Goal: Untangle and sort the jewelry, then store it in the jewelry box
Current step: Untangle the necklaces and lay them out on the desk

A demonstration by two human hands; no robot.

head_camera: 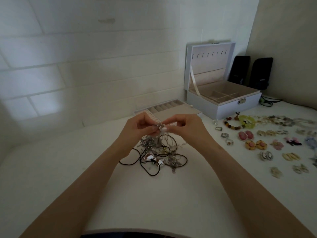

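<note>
Well, nearest to me the white table [154, 203] lies bare under my two forearms. Just beyond them sits the tangle of necklaces [169, 158]: black cord looped round thin silver chains, with a butterfly pendant [151, 158] lying at its near left. Above the heap my left hand [137, 131] and right hand [187, 129] meet fingertip to fingertip, both pinching one small silver piece [160, 126] lifted off the table, fine chains hanging from it down into the pile. Off to the right, well apart from the tangle, the sorted pieces lie in rows: rings [224, 135], paired earrings [255, 145] and, farther back, beaded bracelets [240, 121]. Behind my hands rests a beige divided tray [171, 109]. Farther right stands the white jewelry box [231, 107], its lid [211, 66] propped upright, and two black speakers [240, 69] stand behind it.
</note>
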